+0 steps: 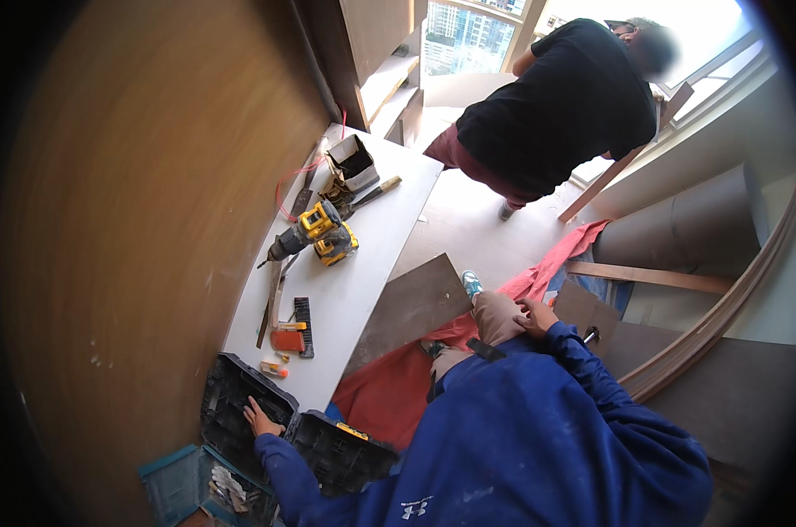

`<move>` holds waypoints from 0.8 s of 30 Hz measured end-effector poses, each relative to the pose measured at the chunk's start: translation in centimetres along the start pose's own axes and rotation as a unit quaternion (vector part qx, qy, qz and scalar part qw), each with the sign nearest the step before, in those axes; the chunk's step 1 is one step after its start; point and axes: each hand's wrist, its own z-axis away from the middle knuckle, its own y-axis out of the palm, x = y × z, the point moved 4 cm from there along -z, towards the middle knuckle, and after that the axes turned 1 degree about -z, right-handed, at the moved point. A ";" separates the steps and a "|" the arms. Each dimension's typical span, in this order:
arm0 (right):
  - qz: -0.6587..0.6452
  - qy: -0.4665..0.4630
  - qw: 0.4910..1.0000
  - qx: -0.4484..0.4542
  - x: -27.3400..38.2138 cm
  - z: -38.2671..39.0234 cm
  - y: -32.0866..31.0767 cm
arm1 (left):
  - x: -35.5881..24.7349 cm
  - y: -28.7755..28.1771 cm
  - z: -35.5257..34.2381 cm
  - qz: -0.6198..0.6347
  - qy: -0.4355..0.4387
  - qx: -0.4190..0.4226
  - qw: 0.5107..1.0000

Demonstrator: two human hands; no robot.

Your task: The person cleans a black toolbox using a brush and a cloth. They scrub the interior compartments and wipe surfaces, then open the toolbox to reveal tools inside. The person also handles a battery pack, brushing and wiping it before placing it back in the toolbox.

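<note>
My left hand (264,419) reaches into one half of an open black tool case (225,422) at the lower left. Its fingers are spread against the moulded inside, with nothing visible in them. By my knee, my right hand (536,319) rests with loosely bent, parted fingers and no object in it. On the white tabletop (363,255) beyond the case stands a yellow and black cordless drill (314,230). Nearer the case lie an orange block-shaped item (288,340), a black comb-like strip (304,325) and a small orange and white piece (273,370).
A teal toolbox (171,485) holding gloves (228,487) sits beside the case. An open box (352,162) and a wooden-handled tool (377,195) lie at the table's far end. A person in black (556,114) stands near the window by a long board (601,187). Red sheeting (385,393) covers some floor.
</note>
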 end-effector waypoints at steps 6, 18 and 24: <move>-0.098 -0.080 0.992 0.006 4.8 -3.5 -4.5 | -2.4 -11.3 3.2 0.238 0.046 0.005 0.970; -0.275 -0.438 0.819 -0.246 42.0 -27.2 -31.0 | -39.7 -57.7 17.7 0.151 0.341 -0.639 0.673; -0.488 -0.367 0.697 -0.376 52.2 -41.6 -42.4 | -41.4 -70.5 7.1 -0.018 0.152 -0.840 0.521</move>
